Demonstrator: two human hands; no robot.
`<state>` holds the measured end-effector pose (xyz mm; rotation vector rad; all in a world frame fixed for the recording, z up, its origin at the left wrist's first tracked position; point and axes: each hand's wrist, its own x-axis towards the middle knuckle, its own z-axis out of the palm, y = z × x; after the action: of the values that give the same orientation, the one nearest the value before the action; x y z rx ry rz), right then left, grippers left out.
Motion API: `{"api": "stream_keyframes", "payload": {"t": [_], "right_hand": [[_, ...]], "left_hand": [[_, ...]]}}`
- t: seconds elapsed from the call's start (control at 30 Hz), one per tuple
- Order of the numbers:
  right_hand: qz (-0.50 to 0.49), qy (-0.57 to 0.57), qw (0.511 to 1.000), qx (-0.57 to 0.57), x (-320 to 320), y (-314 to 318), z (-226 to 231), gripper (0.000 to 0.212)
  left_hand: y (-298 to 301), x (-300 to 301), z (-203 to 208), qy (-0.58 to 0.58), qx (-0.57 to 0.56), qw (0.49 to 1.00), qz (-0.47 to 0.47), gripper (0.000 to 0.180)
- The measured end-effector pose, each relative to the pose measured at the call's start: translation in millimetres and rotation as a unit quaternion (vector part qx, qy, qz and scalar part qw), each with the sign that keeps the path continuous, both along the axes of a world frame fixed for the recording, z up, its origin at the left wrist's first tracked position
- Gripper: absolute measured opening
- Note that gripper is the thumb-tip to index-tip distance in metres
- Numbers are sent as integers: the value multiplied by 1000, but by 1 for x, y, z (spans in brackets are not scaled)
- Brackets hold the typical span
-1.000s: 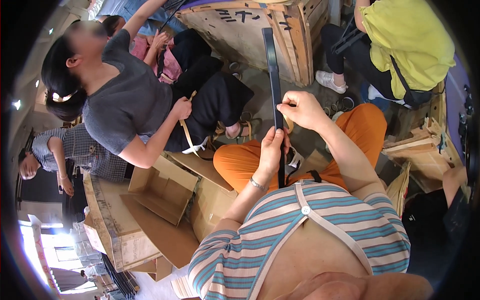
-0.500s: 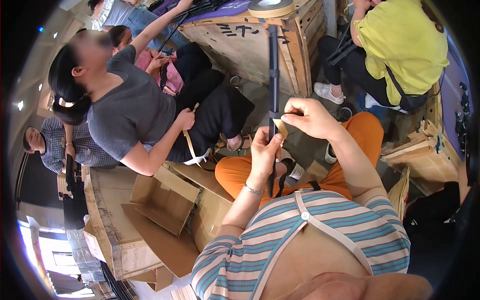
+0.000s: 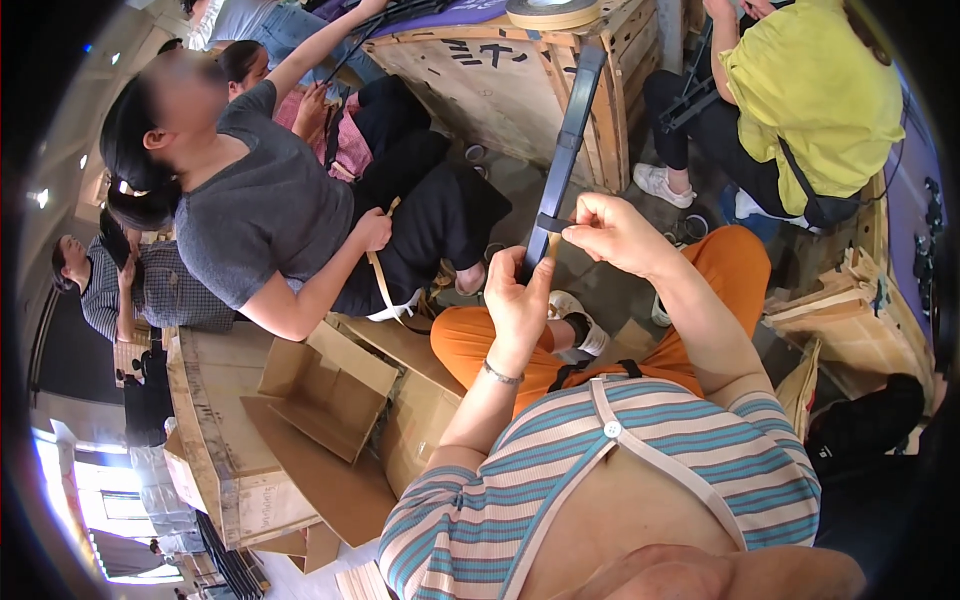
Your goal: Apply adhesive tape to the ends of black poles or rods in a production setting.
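My left hand point(image 3: 515, 305) is closed around the lower part of a long black bar point(image 3: 568, 145), which tilts up and to the right. A short black strip point(image 3: 550, 223) lies across the bar just above that hand. My right hand point(image 3: 620, 238) pinches the right end of this strip between thumb and fingertips. A narrow tan strip point(image 3: 555, 246) shows between the two hands, against the bar; where its lower end goes is hidden by my left fingers.
A wooden crate point(image 3: 480, 95) ahead carries a tape roll point(image 3: 555, 20). Open cardboard boxes point(image 3: 330, 400) lie at my left. A person in grey point(image 3: 265, 205) sits close on the left, holding a tan strip point(image 3: 378, 270); another in yellow point(image 3: 815, 100) sits ahead right. Broken wood point(image 3: 840, 300) stands right.
The bar's upper end has swung to the right, so it now leans. My right fingers have moved from the tan strip to the black strip's end. My left hand has shifted slightly left.
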<state>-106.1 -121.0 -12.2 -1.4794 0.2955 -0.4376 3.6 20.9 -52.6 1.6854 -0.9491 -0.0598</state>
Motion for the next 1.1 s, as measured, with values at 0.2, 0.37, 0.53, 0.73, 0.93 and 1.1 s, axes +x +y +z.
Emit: {"api": "stream_keyframes", "payload": {"t": [0.2, 0.37, 0.53, 0.73, 0.93, 1.1], "right_hand": [[13, -18, 999, 45, 2, 4, 5, 15], [68, -44, 978, 191, 9, 8, 9, 26], [70, -26, 976, 202, 15, 7, 4, 22], [51, 28, 995, 85, 16, 3, 4, 13], [-40, 83, 981, -169, 6, 6, 2, 16], [-1, 107, 993, -48, 0, 9, 15, 16]], "left_hand": [[-1, 0, 19, -118, -6, 992, 44, 20], [0, -1, 26, -147, -4, 987, 63, 20], [1, 0, 27, -165, 4, 983, 82, 20], [0, 0, 25, -166, 9, 983, 80, 22], [-4, 2, 17, -146, 18, 988, 53, 23], [-2, 8, 16, 27, 49, 998, 15, 22]]}}
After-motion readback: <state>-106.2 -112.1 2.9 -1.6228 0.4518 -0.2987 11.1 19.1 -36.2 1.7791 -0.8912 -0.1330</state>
